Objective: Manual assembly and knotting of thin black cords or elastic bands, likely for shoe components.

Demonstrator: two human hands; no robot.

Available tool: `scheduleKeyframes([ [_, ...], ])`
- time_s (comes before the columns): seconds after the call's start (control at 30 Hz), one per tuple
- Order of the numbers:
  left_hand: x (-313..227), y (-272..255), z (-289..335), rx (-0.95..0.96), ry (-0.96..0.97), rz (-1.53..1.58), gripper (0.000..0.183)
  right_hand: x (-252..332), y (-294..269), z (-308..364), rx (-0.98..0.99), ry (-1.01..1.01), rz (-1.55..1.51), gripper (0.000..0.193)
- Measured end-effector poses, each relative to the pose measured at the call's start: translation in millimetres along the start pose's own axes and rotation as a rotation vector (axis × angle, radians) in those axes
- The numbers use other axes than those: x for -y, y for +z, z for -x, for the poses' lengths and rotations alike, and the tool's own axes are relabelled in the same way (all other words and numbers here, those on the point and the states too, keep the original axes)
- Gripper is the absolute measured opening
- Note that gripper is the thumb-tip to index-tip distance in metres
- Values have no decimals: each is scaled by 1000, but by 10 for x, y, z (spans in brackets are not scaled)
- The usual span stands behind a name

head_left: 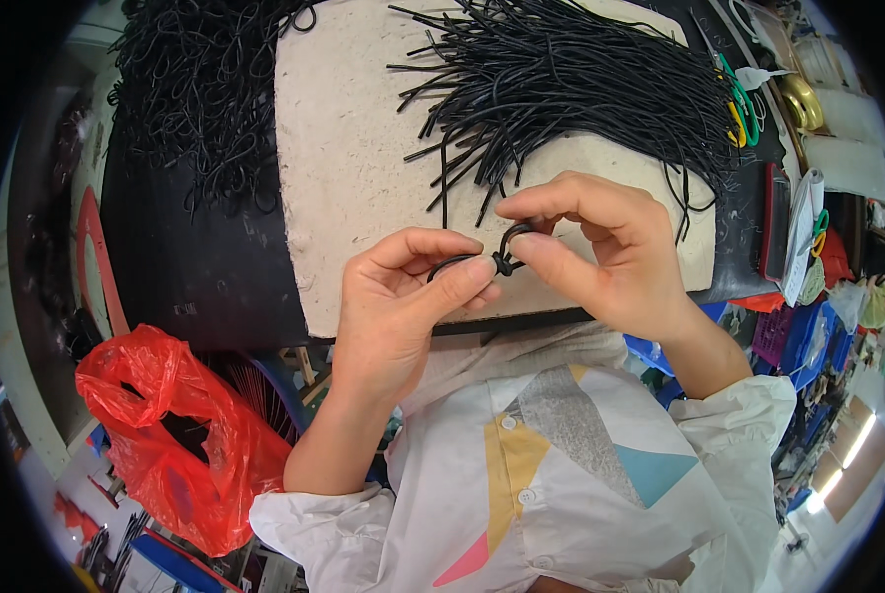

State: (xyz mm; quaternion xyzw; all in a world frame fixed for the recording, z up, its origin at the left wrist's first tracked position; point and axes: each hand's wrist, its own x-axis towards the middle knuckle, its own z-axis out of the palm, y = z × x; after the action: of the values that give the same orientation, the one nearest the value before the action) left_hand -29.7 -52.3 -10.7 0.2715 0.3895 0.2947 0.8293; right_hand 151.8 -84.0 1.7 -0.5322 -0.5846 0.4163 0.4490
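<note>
cord loop (502, 255) lies sideways between both hands' fingers (467, 272).

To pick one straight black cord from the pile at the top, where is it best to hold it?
Grip a loose end that sticks out of the pile of straight cords over the pale board, coming from the near side. Those ends lie apart there, so probably one comes free; farther up they overlap thickly.
</note>
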Motion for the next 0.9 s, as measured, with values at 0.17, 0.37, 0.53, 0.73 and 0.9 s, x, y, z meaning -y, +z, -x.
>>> scheduleKeyframes([
  [0.17, 20, 28, 8, -20, -18, 73, 11, -43, -4, 11, -14, 27, -50, 23],
  [0.37, 25, 40, 19, -58, 50, -51, 12, 36, -76, -26, 135, -91, 267, 18],
  [0.53, 49, 47, 19, -87, 66, -64, 15, -17, -6, 1, 30, 14, 48, 7],
  [0.73, 49, 97, 18, -99, 124, -85, 15, -74, 72, 64, -56, 263, -425, 9],
  [0.9, 69, 103, 21, -126, 188, -89, 16, -52, 95, 73, -35, 321, -445, 12],
])
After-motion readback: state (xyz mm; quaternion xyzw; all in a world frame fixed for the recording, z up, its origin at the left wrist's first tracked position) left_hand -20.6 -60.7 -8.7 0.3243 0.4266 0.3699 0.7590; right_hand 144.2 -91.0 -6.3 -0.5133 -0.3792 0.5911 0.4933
